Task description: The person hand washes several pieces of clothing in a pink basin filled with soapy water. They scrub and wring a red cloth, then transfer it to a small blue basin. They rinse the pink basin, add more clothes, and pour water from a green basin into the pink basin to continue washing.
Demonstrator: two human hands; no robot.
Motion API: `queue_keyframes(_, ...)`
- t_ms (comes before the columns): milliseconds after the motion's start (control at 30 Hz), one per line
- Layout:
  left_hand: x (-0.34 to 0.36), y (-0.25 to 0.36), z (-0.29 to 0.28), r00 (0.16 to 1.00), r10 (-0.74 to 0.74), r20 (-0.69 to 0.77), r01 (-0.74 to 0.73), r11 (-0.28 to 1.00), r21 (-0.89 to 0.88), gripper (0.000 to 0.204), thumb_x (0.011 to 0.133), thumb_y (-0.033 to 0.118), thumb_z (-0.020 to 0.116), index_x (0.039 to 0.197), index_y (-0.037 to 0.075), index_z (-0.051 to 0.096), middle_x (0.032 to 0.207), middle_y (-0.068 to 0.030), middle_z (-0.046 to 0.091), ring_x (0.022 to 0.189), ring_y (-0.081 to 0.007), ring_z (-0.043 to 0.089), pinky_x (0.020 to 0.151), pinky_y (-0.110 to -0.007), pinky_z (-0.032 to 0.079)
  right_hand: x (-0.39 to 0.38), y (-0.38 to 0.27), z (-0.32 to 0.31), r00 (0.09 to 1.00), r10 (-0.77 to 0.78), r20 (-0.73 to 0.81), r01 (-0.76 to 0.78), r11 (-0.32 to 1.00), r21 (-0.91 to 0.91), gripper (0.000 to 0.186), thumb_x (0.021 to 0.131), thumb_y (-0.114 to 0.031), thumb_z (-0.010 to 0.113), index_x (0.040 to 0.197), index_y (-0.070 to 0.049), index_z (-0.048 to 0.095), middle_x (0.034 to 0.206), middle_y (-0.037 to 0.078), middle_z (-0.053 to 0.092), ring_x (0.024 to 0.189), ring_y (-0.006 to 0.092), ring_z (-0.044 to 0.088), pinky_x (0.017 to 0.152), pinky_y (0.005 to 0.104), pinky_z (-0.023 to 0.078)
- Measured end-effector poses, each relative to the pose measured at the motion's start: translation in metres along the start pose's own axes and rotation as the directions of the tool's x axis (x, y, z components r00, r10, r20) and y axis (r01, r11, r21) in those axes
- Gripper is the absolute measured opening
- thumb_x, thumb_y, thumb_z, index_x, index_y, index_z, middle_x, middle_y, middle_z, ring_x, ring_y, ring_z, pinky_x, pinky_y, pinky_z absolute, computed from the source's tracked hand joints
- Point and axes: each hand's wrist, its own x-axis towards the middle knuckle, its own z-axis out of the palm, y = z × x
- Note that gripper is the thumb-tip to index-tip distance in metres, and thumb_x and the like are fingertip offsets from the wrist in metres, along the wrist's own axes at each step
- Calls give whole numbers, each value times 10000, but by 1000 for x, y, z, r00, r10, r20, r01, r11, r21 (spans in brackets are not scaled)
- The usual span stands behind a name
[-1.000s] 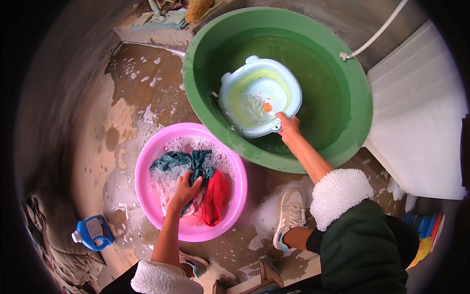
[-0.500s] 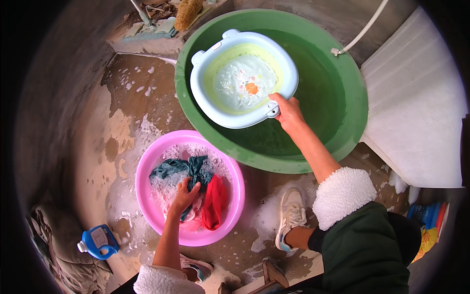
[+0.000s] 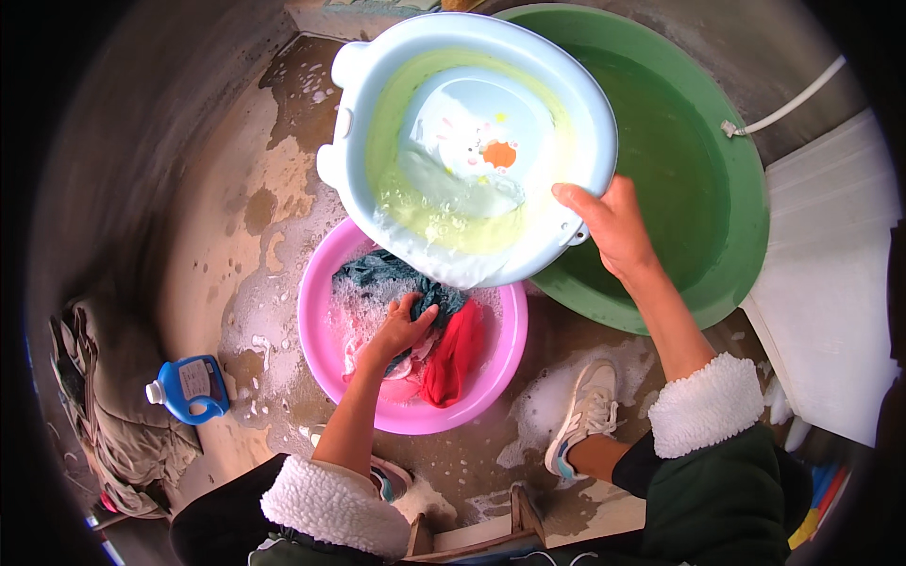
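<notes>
My right hand (image 3: 615, 224) grips the rim of a light blue basin (image 3: 593, 113) with a yellow-green inner wall and a rabbit picture on its bottom. The basin is tilted toward me, and water gathers at its lower edge above the pink basin (image 3: 511, 363). In that pink basin lie dark green cloth (image 3: 382, 274) and red cloth (image 3: 455, 358) among suds. Resting on the wet cloth, my left hand (image 3: 404, 330) has its fingers spread and partly bent. Behind the blue basin stands a large green tub (image 3: 727, 217) of water.
A blue detergent bottle (image 3: 192, 389) stands on the wet floor at left, beside a heap of brown-grey clothing (image 3: 132, 406). At right is a white panel (image 3: 830, 264), with a white hose (image 3: 793, 102) over the tub's rim. A wooden stool (image 3: 486, 538) is below me.
My right hand has brought the blue basin from over the green tub nearer, above the pink basin's far edge, and tipped it. My left hand stays at the cloth.
</notes>
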Motion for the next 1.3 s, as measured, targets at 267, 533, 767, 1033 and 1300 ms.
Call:
queue_keyframes(267, 14, -9, 2, 952, 302, 46, -294, 946, -134, 493, 908, 374, 582, 1297, 76, 531, 1304, -184, 518, 1238, -311, 467, 1074, -372, 327, -30, -13, 44, 957, -178, 228, 257, 885, -389, 285, 791, -86, 656, 1049, 31, 620, 796, 129, 663, 684, 152, 638, 645, 314, 515)
queue_keyframes(533, -1, -5, 1, 984, 64, 168, 38, 839, -542, 468, 906, 363, 634, 1227, 27, 575, 1067, -57, 623, 858, -134, 568, 766, -286, 492, -39, -27, 68, 697, -431, 574, 672, 671, -312, 531, 809, -141, 671, 1308, -24, 533, 1307, 157, 563, 1188, 314, 562, 944, 364, 497)
queue_keyframes(767, 3, 3, -4, 999, -15, 32, 17, 998, -59, 667, 840, 503, 644, 1315, 67, 471, 1193, -255, 506, 1120, -359, 525, 970, -418, 411, -10, -11, 24, 838, -506, 203, 545, 788, -287, 457, 791, -71, 665, 1230, 14, 573, 1150, 180, 646, 967, 211, 667, 786, 321, 546)
queue_keyframes(1033, -2, 2, 0, 999, 16, -37, -15, 1000, 13, 664, 834, 488, 645, 1287, 42, 456, 1131, -300, 518, 1050, -426, 547, 926, -456, 433, 43, 64, -133, 733, -362, -576, -136, 752, -645, 339, 742, -214, 723, 918, 68, 657, 797, 188, 697, 741, 252, 694, 704, 362, 514)
queue_keyframes(1300, -5, 6, 0, 997, 46, -67, -40, 995, 89, 596, 850, 428, 647, 1244, 25, 455, 1036, -323, 517, 938, -434, 560, 860, -478, 453, 15, 134, -164, 722, -374, -583, -166, 723, -670, 345, 740, -224, 717, 983, 12, 653, 826, 198, 691, 798, 326, 689, 720, 397, 516)
